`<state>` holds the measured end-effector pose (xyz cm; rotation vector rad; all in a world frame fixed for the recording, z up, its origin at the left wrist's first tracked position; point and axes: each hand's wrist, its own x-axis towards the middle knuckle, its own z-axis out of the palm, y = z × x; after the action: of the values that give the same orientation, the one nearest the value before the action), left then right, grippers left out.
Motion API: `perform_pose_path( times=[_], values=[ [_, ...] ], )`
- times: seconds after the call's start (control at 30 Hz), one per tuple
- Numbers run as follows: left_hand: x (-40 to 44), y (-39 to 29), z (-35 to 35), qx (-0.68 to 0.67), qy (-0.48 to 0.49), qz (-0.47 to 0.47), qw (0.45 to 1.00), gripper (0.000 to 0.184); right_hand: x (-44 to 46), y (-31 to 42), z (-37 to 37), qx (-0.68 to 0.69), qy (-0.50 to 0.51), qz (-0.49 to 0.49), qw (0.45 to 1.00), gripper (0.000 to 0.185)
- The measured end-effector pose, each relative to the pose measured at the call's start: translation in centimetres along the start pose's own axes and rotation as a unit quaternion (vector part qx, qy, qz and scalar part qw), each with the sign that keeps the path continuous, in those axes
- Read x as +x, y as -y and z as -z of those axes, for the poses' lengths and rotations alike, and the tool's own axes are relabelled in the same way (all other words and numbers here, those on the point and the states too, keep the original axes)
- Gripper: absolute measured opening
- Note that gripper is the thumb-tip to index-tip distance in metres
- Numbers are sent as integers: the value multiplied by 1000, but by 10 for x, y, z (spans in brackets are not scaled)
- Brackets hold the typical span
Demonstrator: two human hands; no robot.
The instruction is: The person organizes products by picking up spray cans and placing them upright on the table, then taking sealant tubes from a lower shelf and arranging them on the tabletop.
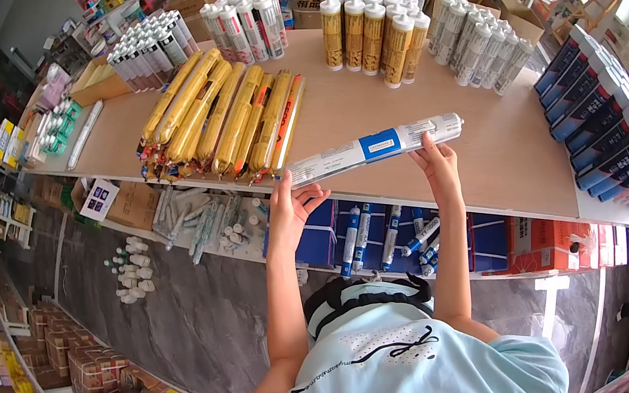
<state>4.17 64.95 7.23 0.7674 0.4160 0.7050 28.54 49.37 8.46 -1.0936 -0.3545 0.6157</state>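
Observation:
A white sealant sausage pack [341,158] with a blue label band spans both my hands, held level above the near edge of the table. My left hand [288,211] supports its left end, thumb up against the end and the other fingers bent underneath. Closer to the right end, my right hand [438,166] grips the pack between thumb and fingers. Just beyond my left hand lies a pile of gold sealant sausage packs [220,116], some with orange stripes.
Gold-brown cartridges [377,25] stand upright at the table's back, with grey-white cartridges [477,41] to their right. A stack of dark blue tubes [599,117] fills the right end. White cartridges [244,28] stand behind the gold pile. Blue-and-white packs [391,235] lie on the shelf below.

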Motion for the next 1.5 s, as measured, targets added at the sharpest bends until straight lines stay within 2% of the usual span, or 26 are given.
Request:
perform_pose_path(
  times=[0.13,0.2,0.27,0.33,0.4,0.47,0.63,0.7,0.77,0.8,0.87,0.9,0.93,1.0,1.07,1.13,1.2,1.27,1.33,1.4,1.5],
  values=[
    [-5,2,0,-31,-12,-6,999,38,7,-1,-7,8,18,-22,1000,40],
    [-8,1,-4,10,-26,-70,997,34,11,-7,-13,40,19,-46,998,39],
    [-8,-1,-12,10,-35,-96,995,29,17,-17,-21,73,16,-65,995,39],
    [-9,-1,-19,78,-58,-158,983,26,24,-39,-24,127,6,-89,988,39],
    [-10,0,-18,95,-51,-166,980,24,32,-66,-21,135,19,-106,985,40],
    [-13,5,-21,177,-37,-186,966,25,35,-87,-22,139,12,-143,980,40],
    [-20,9,-16,247,-22,-219,944,29,37,-92,-30,102,14,-150,983,44],
    [-22,13,-14,318,-20,-252,914,33,40,-87,-31,81,20,-145,986,45],
    [-26,15,-14,395,-29,-259,881,35,41,-79,-30,-150,34,-152,976,52],
    [-28,15,-16,395,-26,-259,881,35,45,-81,-26,-149,32,-151,977,52],
    [-31,18,-19,455,-29,-268,849,38,53,-85,-17,-340,21,-82,937,52],
    [-31,19,-19,491,-16,-287,822,42,54,-82,-15,-340,17,-82,937,52],
    [-29,22,-17,491,-12,-285,823,42,54,-79,-12,-361,16,-77,929,45],
    [-23,35,-9,591,16,-364,720,48,51,-76,-7,-382,8,-70,921,39],
    [-20,52,-5,601,22,-354,717,51,42,-81,-7,-550,-34,80,831,31],
    [-19,67,0,643,38,-351,680,51,37,-81,-9,-535,-36,60,842,29],
    [-19,79,4,651,42,-338,678,52,36,-88,-8,-569,-57,73,817,29],
    [-20,86,6,659,48,-324,677,53,27,-82,-6,-565,-57,71,820,32],
    [-20,87,3,632,53,-311,708,53,25,-79,-5,-561,-56,71,823,35],
    [-24,83,-1,627,58,-285,723,52,27,-85,-2,-484,-39,61,872,39],
    [-28,78,-4,616,64,-247,745,50,26,-89,-6,-466,-49,90,879,46]
  ],
)
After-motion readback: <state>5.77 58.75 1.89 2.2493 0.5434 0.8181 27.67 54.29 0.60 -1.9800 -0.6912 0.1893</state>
